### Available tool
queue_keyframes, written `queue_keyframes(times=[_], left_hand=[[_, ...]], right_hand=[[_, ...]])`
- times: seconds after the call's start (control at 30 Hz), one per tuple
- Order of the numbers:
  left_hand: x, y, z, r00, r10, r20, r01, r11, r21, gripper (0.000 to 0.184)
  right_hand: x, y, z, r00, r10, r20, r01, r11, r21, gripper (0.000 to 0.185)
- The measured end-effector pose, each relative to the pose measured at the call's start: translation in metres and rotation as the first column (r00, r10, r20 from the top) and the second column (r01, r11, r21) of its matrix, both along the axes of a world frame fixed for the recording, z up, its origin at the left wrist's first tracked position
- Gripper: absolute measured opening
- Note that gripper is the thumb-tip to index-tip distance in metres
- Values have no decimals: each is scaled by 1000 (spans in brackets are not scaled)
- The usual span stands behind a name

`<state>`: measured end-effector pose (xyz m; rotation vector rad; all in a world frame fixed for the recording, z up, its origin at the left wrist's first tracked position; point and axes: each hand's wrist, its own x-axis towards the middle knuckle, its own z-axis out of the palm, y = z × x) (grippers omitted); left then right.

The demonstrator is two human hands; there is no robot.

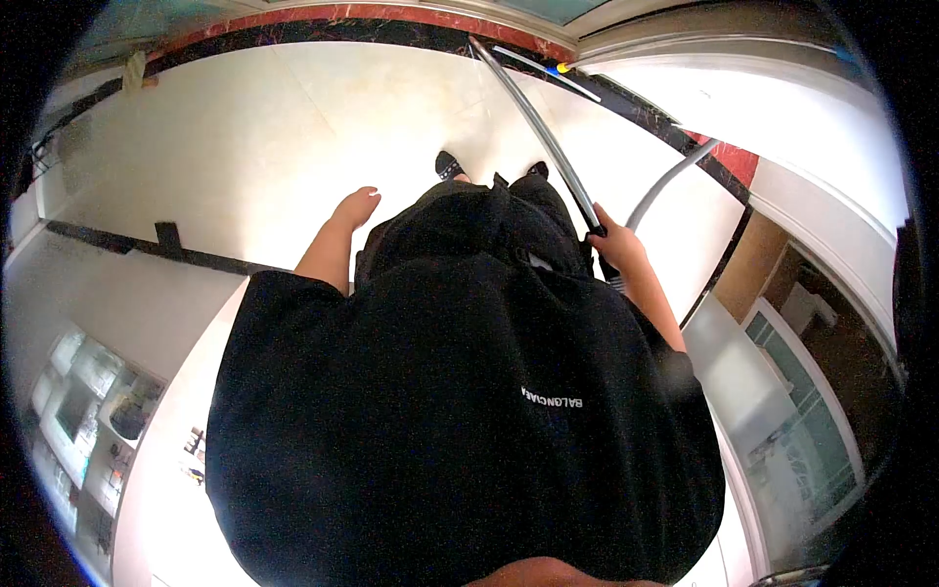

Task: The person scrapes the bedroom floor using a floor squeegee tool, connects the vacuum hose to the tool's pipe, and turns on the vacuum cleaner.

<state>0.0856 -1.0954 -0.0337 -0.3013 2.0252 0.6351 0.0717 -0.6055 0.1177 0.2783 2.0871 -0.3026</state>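
A dark border [323, 30] edges the pale floor [245, 127], with a red strip [391, 14] alongside.

the long, shiny silver tube [534, 117] slants over the pale floor [293, 108]; a grey hose [669, 179] curves beside it.

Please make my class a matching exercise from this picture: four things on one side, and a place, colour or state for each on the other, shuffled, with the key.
1. Left hand
2. Right hand
3. Metal tube
4. Shirt

A. Silvery grey
B. Black with white lettering
C. Over the pale floor in view, nothing seen in it
D. Closed around item 3

Pairs: 1-C, 2-D, 3-A, 4-B
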Motion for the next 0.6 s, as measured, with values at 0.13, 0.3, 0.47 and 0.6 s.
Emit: queue_keyframes(times=[0.13,0.3,0.47,0.6], left_hand=[[-33,21,20,999,-9,-38,8,1000,-19,46],[-89,78,30,977,-1,-211,25,993,112,46],[-207,218,64,706,-83,-704,354,902,248,50],[-299,362,179,137,108,-985,538,826,166,37]], right_hand=[[26,27,24,977,-92,191,74,992,100,68],[75,107,2,989,-119,86,119,993,10,69],[63,145,1,991,-77,113,76,997,12,74],[55,157,5,995,-10,99,9,1000,14,75]])
